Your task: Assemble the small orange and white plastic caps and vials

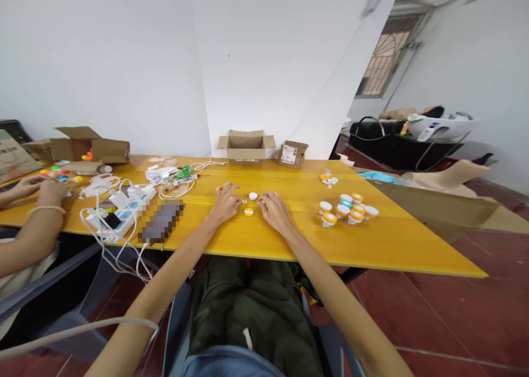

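My left hand (225, 203) rests on the yellow table (289, 242) with its fingers apart. By its thumb lies a tiny white piece (244, 202). Across from it, my right hand (273, 208) has its fingers curled and drawn together; a small whitish bit shows at the tips, too small to name. Between both hands sit a round white disc-like part (253, 196) and, nearer to me, a round orange cap with a pale top (248, 212).
Several small round-lidded containers (345, 207) stand at right, with loose small parts (328, 179) behind. An open cardboard box (246, 145) and a smaller box (292, 154) are at the back. Left are a power strip (138, 203), cables, a blurred dark device (161, 222) and another person's hands (52, 192).
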Tool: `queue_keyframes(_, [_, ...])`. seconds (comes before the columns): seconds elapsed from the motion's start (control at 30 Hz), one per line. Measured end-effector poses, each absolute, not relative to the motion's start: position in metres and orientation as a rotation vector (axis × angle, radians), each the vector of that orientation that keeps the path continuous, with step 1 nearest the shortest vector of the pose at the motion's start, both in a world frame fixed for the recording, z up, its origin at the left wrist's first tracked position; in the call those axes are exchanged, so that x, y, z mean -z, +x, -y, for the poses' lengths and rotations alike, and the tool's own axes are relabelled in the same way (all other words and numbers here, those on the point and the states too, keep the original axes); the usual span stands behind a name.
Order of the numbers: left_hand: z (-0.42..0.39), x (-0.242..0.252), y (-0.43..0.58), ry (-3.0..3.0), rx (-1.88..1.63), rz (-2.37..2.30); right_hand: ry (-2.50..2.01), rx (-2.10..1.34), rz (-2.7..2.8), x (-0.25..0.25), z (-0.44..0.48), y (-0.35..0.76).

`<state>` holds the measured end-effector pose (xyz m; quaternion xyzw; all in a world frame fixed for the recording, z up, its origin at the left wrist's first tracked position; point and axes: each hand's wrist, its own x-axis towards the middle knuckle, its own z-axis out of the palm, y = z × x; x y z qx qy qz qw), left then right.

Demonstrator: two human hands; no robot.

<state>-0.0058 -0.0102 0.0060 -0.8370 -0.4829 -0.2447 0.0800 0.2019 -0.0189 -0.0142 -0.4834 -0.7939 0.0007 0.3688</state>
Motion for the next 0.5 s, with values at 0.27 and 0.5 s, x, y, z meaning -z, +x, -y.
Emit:
queue_keyframes(0.27, [0.0081,-0.0032,-0.0069,-2.541,0.785,1.455,-1.083,-0.193,2.071,0.0121,0.0221,0.2])
queue_keyframes(0.5, [0.0125,-0.0096,-0.0032,-2.568,0.887,1.485,-1.067,-0.232,2.182,0.014,0.0247,0.1957])
